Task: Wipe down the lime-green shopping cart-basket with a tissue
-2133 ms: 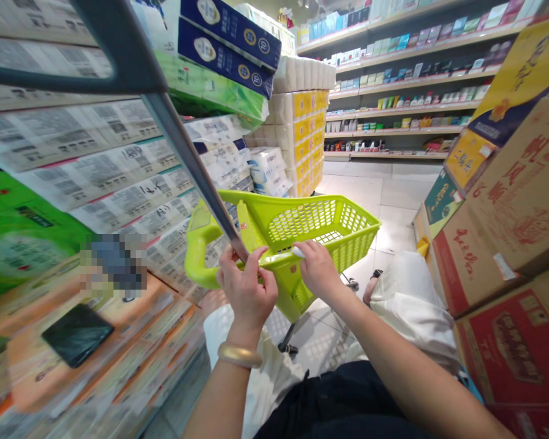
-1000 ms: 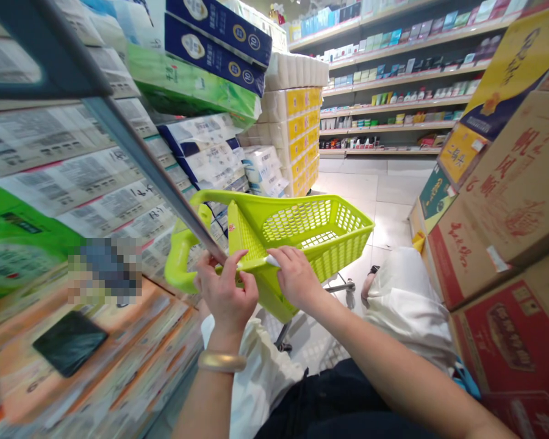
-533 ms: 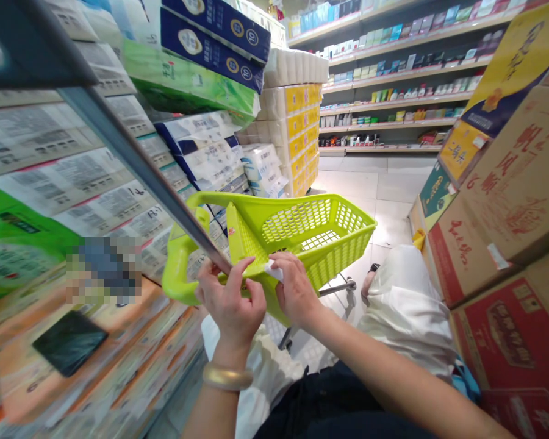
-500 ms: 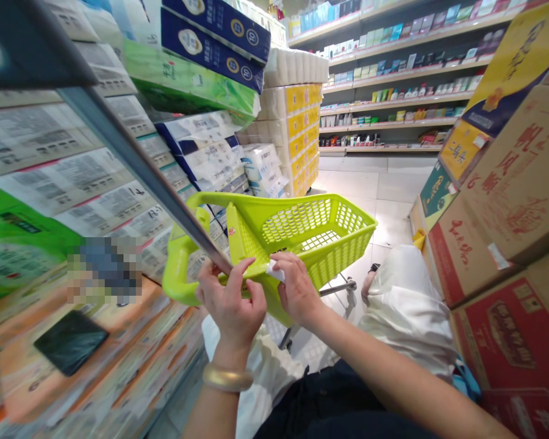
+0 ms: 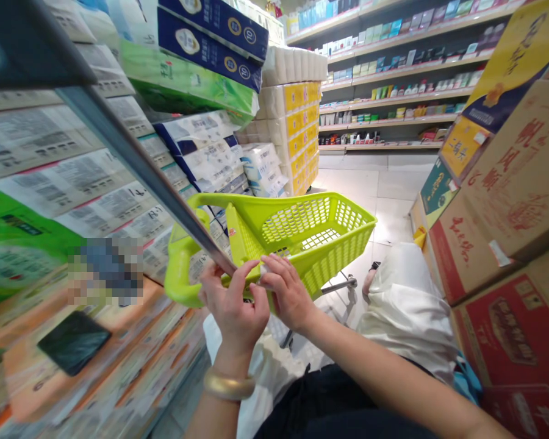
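A lime-green plastic shopping cart [image 5: 320,235] stands in the aisle right in front of me, its basket bare inside. My left hand [image 5: 235,305], with a gold bangle on the wrist, is closed in a pinch at the cart's near rim by the end of a grey metal shelf rail [image 5: 155,177]. My right hand [image 5: 286,292] is closed against the left one, pinching a small white piece [image 5: 264,268] on the same rim. What the left fingers hold is hidden.
Shelves of packaged tissue [image 5: 73,177] fill the left side, with a dark phone [image 5: 73,341] lying on orange packs. Stacked cardboard boxes [image 5: 507,201] line the right. Toilet-paper stacks [image 5: 297,116] and product shelves [image 5: 393,91] stand at the aisle's far end. A white bag [image 5: 407,305] rests by my knee.
My right hand has slid left along the cart's rim and now meets my left hand. The white piece moved with it. The cart has shifted slightly.
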Demonstrator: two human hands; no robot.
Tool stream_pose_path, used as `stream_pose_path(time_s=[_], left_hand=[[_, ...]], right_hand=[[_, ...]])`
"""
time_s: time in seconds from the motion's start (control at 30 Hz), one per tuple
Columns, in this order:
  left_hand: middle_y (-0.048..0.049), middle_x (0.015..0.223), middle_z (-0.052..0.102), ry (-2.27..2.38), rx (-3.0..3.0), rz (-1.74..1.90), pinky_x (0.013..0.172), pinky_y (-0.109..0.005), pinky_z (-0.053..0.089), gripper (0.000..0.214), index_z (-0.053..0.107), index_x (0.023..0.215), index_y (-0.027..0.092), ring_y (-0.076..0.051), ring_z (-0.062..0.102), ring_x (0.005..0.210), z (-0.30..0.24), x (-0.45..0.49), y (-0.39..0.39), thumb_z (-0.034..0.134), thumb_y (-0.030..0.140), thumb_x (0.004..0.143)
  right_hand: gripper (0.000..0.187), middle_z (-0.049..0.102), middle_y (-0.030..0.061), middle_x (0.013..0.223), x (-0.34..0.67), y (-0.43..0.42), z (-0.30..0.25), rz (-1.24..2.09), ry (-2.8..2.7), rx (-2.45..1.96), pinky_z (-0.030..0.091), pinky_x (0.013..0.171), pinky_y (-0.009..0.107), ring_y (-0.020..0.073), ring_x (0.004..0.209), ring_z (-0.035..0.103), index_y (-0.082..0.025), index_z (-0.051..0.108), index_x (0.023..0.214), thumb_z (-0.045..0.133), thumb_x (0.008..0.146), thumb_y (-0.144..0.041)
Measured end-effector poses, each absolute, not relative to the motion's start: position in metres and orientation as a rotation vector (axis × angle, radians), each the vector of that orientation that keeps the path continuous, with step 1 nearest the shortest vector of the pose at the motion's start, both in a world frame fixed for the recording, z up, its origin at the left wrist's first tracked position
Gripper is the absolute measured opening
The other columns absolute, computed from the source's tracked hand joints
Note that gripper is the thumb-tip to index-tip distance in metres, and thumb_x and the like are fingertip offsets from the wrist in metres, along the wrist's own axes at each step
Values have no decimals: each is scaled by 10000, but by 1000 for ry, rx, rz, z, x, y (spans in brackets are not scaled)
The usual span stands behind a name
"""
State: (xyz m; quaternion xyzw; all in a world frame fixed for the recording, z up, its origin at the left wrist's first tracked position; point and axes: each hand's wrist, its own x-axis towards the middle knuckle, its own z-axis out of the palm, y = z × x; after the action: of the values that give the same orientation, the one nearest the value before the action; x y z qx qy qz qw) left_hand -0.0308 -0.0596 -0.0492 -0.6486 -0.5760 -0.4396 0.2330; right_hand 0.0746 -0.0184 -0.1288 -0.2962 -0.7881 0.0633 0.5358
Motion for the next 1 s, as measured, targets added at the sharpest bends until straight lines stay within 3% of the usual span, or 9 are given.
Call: stream_pose_path(time_s=[0.2, 0.57, 0.8, 1.0], left_hand=[[-126, 1157, 489, -1617, -1770, -1235, 988, -465, 390, 304, 710, 984, 191, -287, 520, 1093, -49, -29, -62, 559, 124, 729], [-132, 1140, 499, -1575, -1766, -1257, 970, -469, 395, 295, 708, 977, 198, -308, 508, 1130, -52, -32, -60, 548, 137, 737], [-124, 1147, 487, -1573, -1781, -1262, 978, -469, 401, 307, 704, 983, 209, -298, 512, 1111, -52, -31, -60, 554, 129, 728], [-126, 1127, 487, -1565, -1767, -1260, 974, -466, 397, 285, 708, 968, 200, -301, 506, 1122, -52, -31, -59, 541, 138, 745]], right_hand=[[268, 518, 124, 1372, 109, 5, -152, 149, -1717, -869, 348, 1133, 536, 203, 1422, 332, -214, 521, 1071, 390, 897, -59], [249, 543, 116, 1358, 82, -16, -126, 198, -1868, -696, 327, 1161, 475, 193, 1396, 371, -206, 535, 1107, 453, 891, -112], [312, 570, 112, 1281, 122, 13, -151, 155, -1742, -877, 376, 1116, 529, 206, 1351, 416, -217, 550, 1044, 372, 855, -43], [305, 587, 116, 1242, 102, -3, -132, 224, -1750, -846, 373, 1116, 521, 212, 1320, 449, -214, 535, 1046, 384, 842, -45]])
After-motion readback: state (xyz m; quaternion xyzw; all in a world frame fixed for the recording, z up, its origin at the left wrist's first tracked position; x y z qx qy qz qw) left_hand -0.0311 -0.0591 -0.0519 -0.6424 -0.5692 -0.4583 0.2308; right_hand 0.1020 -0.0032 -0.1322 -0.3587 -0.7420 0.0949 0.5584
